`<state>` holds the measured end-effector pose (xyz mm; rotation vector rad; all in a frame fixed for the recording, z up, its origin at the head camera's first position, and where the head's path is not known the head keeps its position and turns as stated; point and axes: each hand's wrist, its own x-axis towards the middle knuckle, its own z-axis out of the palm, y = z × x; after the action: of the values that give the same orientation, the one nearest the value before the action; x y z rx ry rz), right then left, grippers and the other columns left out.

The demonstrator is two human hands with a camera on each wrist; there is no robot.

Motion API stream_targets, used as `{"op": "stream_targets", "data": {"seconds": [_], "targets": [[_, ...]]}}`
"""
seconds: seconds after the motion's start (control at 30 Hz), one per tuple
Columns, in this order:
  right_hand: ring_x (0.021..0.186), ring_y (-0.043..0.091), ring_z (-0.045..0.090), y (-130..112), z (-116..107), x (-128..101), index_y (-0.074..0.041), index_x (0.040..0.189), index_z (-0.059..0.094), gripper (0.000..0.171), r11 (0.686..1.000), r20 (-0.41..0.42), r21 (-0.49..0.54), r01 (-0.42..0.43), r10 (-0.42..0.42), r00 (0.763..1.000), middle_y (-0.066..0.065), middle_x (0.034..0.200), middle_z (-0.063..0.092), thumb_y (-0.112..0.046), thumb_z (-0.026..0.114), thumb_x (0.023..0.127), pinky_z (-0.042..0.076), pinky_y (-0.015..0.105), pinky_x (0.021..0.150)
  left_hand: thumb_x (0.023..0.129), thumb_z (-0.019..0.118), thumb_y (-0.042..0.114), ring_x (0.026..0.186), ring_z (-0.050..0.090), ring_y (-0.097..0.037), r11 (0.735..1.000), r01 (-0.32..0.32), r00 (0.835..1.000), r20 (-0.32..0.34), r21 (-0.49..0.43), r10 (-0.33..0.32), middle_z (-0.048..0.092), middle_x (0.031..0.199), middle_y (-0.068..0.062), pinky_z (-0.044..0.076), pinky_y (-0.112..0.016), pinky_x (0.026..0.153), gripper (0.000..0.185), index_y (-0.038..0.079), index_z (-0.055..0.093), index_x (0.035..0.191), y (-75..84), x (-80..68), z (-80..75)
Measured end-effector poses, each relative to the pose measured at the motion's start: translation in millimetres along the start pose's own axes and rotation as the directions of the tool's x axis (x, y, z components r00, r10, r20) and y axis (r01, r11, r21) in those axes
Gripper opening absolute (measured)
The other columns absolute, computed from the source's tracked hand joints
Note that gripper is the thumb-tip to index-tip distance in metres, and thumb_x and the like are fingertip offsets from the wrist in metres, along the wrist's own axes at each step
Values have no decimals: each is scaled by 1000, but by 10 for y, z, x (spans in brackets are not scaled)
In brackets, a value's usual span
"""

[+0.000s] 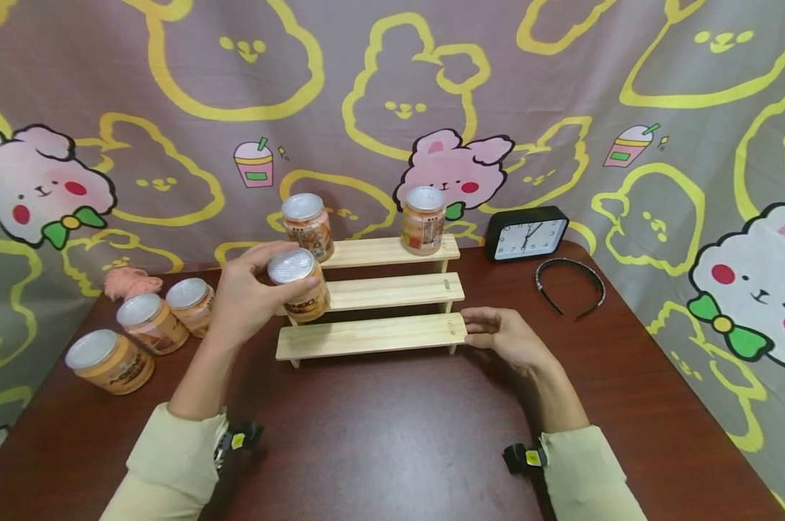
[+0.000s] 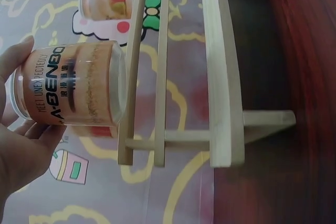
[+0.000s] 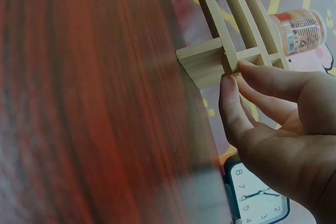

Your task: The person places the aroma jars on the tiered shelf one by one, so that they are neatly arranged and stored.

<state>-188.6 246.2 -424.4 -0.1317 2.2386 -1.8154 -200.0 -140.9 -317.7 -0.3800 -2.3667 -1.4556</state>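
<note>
My left hand grips an orange-labelled can with a silvery lid, thumb on the near side. The can is upright at the left end of the middle tier of a three-step wooden shelf; whether its base touches the board I cannot tell. In the left wrist view the can shows "A-BENBO" lettering. At the right end of the lowest tier, my right hand pinches the board's end between thumb and fingers, as the right wrist view shows. On the top tier stand a left can and a right can.
Left on the dark table stand three similar cans, the nearest can among them, with a pink bundle behind. To the right are a black clock and a headband. A patterned cloth hangs behind.
</note>
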Motion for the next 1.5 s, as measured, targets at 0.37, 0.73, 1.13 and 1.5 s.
{"op": "stream_targets", "data": {"seconds": [0.37,0.73,1.13,1.5], "targets": [[115,30,59,-8,13,5,13,140,49,51,1000,-5,-10,-15,15,1000,29,128,61,8,66,93,54,23,80,76,92,14,101,62,-16,994,-8,1000,3,-106,8,67,124,-8,52,-17,79,54,2,71,124,28,30,145],[112,26,60,16,-13,-16,14,140,49,51,1000,-8,-2,-8,8,1000,27,125,63,8,66,93,54,23,81,76,92,14,100,62,-19,990,-49,998,21,-133,52,66,125,-7,51,-21,80,53,1,71,123,76,104,324],[112,27,62,28,8,3,16,138,49,50,1000,-10,24,2,-2,1000,30,126,61,11,65,91,55,24,83,76,91,12,99,63,-19,987,-42,998,38,-154,49,68,123,-10,53,-23,78,52,2,71,123,109,159,469],[113,25,61,4,8,-13,15,140,47,51,1000,-4,19,-8,8,1000,29,130,59,10,65,92,54,23,84,74,92,13,96,65,-22,980,-3,999,52,-197,13,69,116,-12,55,-27,77,54,2,71,123,211,223,628]]}}
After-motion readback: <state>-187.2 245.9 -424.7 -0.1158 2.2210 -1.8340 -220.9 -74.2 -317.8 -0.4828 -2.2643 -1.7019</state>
